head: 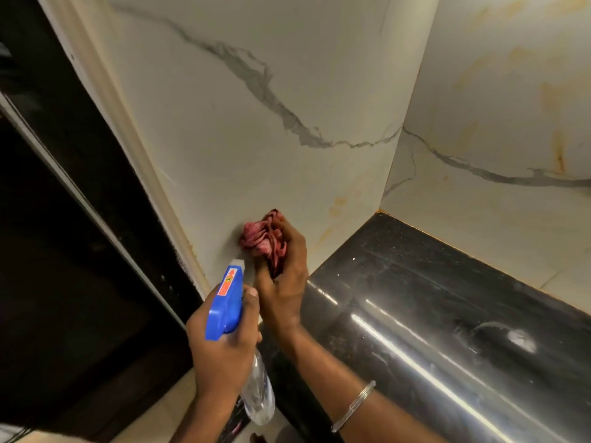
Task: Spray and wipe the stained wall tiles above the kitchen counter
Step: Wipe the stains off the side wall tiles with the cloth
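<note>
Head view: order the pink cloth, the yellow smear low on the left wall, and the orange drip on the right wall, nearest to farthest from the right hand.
1. Pink cloth: gripped in the right hand itself.
2. Yellow smear: just right of the hand, above the counter.
3. Orange drip: far right, on the adjoining wall.
</note>
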